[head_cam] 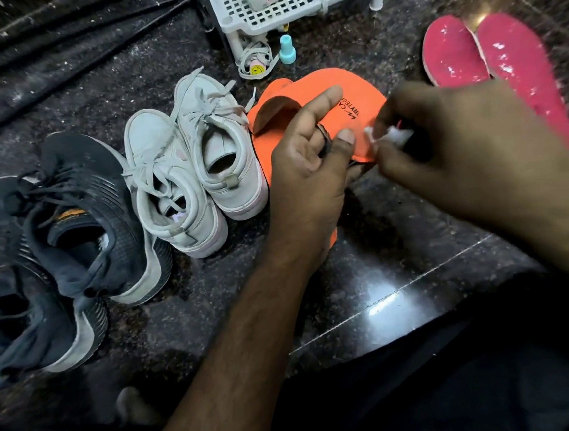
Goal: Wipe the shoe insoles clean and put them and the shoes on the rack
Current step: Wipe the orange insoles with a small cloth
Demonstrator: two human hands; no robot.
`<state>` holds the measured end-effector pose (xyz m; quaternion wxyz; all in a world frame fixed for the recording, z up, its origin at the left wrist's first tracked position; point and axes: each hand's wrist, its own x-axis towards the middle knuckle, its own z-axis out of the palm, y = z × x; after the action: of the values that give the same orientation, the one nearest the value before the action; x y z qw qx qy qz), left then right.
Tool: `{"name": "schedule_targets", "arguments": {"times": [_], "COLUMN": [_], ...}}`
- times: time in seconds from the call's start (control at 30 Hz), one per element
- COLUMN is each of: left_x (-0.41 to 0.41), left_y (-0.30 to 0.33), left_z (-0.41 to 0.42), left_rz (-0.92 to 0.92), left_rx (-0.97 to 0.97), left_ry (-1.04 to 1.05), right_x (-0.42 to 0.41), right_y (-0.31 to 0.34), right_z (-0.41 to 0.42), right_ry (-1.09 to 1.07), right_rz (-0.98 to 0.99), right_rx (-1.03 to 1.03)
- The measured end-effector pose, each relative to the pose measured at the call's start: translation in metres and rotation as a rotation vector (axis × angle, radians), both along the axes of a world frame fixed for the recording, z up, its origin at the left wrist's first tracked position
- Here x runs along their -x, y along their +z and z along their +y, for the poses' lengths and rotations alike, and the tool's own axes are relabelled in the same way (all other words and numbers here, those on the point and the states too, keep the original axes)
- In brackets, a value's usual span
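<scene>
My left hand [309,165] grips an orange insole [352,106] with black print, thumb on top, lifted over a second orange insole [266,103] lying on the dark stone floor. My right hand [448,139] pinches a small white wipe [389,135] against the held insole's right edge. Two pink insoles [489,60] lie side by side at the right, speckled with white. A pair of white sneakers [193,168] stands left of the orange insoles. A pair of dark sneakers [55,242] lies at the far left. The white plastic rack [292,5] stands at the top.
A small teal bottle [287,50] and a tangle of white laces [255,59] with a yellow smiley charm sit under the rack's front edge. Dark ribbed cloth [55,46] covers the top left. My dark-clothed legs fill the bottom of the view.
</scene>
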<state>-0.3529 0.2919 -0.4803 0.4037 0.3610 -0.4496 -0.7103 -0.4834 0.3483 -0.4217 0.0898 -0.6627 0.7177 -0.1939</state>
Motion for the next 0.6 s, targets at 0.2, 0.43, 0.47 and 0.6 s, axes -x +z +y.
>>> {"name": "schedule_targets", "arguments": {"times": [0.2, 0.43, 0.47, 0.6], "left_x": [0.002, 0.002, 0.001, 0.001], "left_y": [0.002, 0.000, -0.001, -0.004], "left_z": [0.000, -0.001, -0.002, -0.001], "left_rz": [-0.012, -0.026, -0.031, -0.063], "left_rx": [0.003, -0.009, -0.008, 0.049], "left_ry": [0.012, 0.038, 0.042, 0.029], "right_x": [0.011, 0.012, 0.009, 0.024], "right_y": [-0.003, -0.003, -0.004, -0.003], "right_z": [-0.003, -0.003, -0.002, -0.004], "right_ry": [-0.003, -0.052, -0.016, -0.102], "right_rz": [-0.029, 0.027, 0.021, 0.032], "right_rx": [-0.008, 0.050, 0.043, 0.072]}}
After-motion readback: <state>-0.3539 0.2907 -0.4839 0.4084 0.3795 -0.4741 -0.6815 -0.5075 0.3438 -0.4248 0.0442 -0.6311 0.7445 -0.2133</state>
